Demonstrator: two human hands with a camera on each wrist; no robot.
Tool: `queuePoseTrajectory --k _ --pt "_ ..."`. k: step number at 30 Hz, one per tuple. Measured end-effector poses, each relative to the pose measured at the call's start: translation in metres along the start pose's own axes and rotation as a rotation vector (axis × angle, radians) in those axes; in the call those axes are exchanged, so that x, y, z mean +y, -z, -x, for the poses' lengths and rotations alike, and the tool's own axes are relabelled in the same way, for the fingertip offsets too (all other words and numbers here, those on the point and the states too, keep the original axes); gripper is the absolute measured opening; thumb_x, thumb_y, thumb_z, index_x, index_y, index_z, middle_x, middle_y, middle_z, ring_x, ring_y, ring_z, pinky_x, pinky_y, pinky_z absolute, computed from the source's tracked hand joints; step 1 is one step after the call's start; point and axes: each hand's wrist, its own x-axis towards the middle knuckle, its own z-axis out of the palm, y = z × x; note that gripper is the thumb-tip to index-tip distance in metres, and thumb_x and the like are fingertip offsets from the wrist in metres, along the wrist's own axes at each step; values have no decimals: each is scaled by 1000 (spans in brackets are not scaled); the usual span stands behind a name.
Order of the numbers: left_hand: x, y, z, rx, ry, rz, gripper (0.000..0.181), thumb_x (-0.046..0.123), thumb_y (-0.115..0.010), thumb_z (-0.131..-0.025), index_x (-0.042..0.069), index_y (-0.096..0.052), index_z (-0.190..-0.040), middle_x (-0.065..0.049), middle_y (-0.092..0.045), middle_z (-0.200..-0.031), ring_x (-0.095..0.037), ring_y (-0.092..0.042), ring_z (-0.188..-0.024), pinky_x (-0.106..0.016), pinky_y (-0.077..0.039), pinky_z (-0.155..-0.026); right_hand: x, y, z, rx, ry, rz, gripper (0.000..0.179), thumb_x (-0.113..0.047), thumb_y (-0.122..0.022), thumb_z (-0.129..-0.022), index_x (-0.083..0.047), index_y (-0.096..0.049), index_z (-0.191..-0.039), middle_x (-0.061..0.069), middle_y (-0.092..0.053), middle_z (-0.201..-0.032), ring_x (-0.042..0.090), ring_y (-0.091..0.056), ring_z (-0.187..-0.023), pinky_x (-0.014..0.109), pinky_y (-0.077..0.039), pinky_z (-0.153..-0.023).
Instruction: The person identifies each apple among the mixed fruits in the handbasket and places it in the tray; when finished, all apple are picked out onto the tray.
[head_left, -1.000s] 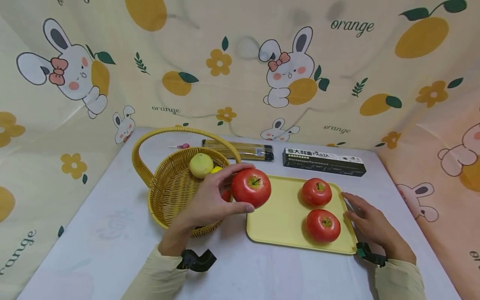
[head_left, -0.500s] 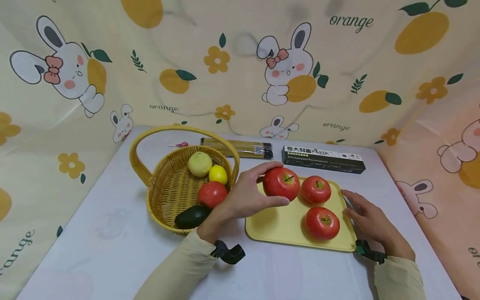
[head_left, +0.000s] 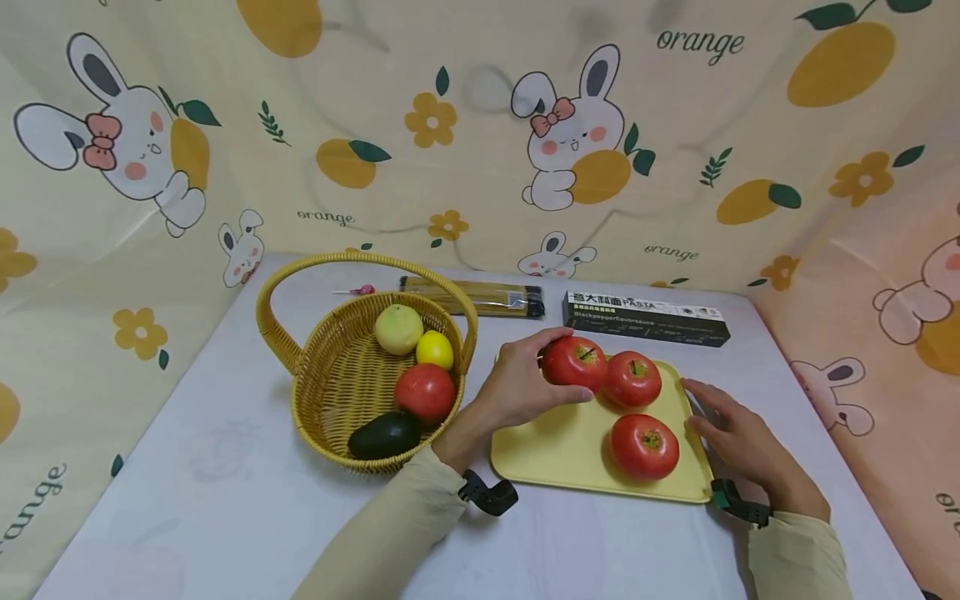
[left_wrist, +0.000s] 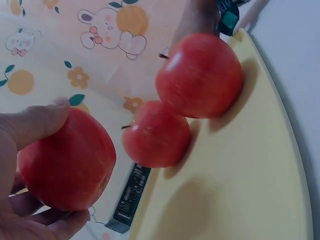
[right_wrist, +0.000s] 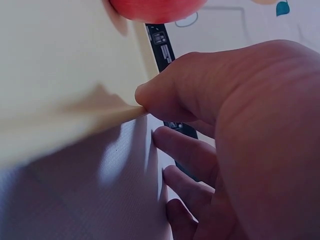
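In the head view my left hand (head_left: 521, 385) grips a red apple (head_left: 576, 364) between thumb and fingers, over the back of the yellow tray (head_left: 555, 458). The left wrist view shows this held apple (left_wrist: 70, 160) above the tray, with a shadow on the tray beside it. Two more red apples sit on the tray's right half, one farther back (head_left: 632, 380) and one nearer the front (head_left: 643, 447). At the tray's right edge, my right hand (head_left: 742, 442) holds the rim; in the right wrist view the thumb (right_wrist: 165, 95) presses on it, fingers alongside.
Left of the tray stands a yellow wicker basket (head_left: 318, 442) with a tall handle. It holds a pale green round fruit (head_left: 399, 329), a lemon (head_left: 434, 350), a red fruit (head_left: 425, 393) and an avocado (head_left: 385, 435). Behind lie a pasta box (head_left: 645, 321), a spaghetti pack (head_left: 487, 298) and a lollipop (head_left: 365, 290).
My left hand has carried the apple rightward from beside the basket to over the tray and lowered it near the back apple. The right hand stays at the tray's edge.
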Motion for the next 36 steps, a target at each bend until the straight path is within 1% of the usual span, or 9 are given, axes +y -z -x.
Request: queuePoseTrajectory --k 5,7,14,19,21,27,30,33,36 --pt "-8 -8 -7 9 58 -52 87 30 -98 -84 20 -56 -159 -4 -70 -146 -21 -67 -128 -31 -60 -106 -1 0 1 1 -2 -1 82 -44 -64 -110 -17 -25 -176 30 -17 -179 65 -17 -160 81 -38 -112" --pt "-12 -11 -10 6 70 -69 86 30 -98 -84 20 -56 -159 -4 -70 -147 -21 -67 -130 -33 -60 -108 -1 1 1 3 -6 4 82 -44 -64 -110 -17 -24 -176 30 -17 -179 65 -17 -160 81 -38 -112" --pt "-23 -19 -20 2 45 -74 84 26 -98 -84 15 -58 -157 -8 -71 -144 -24 -68 -126 -35 -59 -109 -1 2 2 2 -13 10 80 -42 -64 -110 -15 -24 -175 32 -17 -178 66 -15 -160 83 -36 -112" --pt "-32 -23 -25 -34 59 -49 84 25 -98 -84 16 -58 -158 -8 -70 -144 -24 -67 -126 -34 -58 -110 -1 0 2 -4 -24 -2 82 -44 -64 -110 -17 -24 -176 30 -16 -179 66 -14 -160 83 -37 -111" --pt "-35 -24 -25 -50 66 -49 84 25 -98 -84 18 -57 -158 -9 -69 -144 -24 -66 -126 -35 -59 -109 -1 0 2 -4 -25 -5 82 -44 -64 -109 -17 -24 -176 30 -16 -180 66 -14 -160 83 -37 -111" --pt "-41 -23 -24 -78 94 -100 85 25 -96 -86 19 -55 -160 -7 -69 -145 -24 -66 -129 -37 -59 -110 -2 0 1 0 -28 13 82 -44 -64 -109 -17 -25 -176 31 -17 -179 66 -17 -159 82 -38 -112" --pt "-42 -22 -23 -82 85 -136 88 23 -95 -88 20 -51 -164 -7 -67 -149 -24 -65 -133 -38 -57 -113 -2 1 1 1 -24 22 82 -44 -64 -110 -17 -25 -176 32 -17 -179 66 -19 -159 81 -38 -112" --pt "-41 -21 -21 -74 68 -173 92 23 -94 -89 17 -46 -167 -9 -65 -154 -25 -64 -138 -37 -55 -117 -2 1 1 -3 -24 18 82 -45 -64 -110 -18 -24 -176 31 -17 -179 66 -18 -159 82 -38 -112" --pt "-38 -20 -17 -44 62 -198 95 26 -94 -89 13 -43 -168 -9 -61 -159 -26 -61 -143 -37 -53 -120 -1 1 0 -9 -31 12 82 -46 -63 -110 -18 -24 -176 32 -17 -179 66 -17 -159 82 -37 -112"
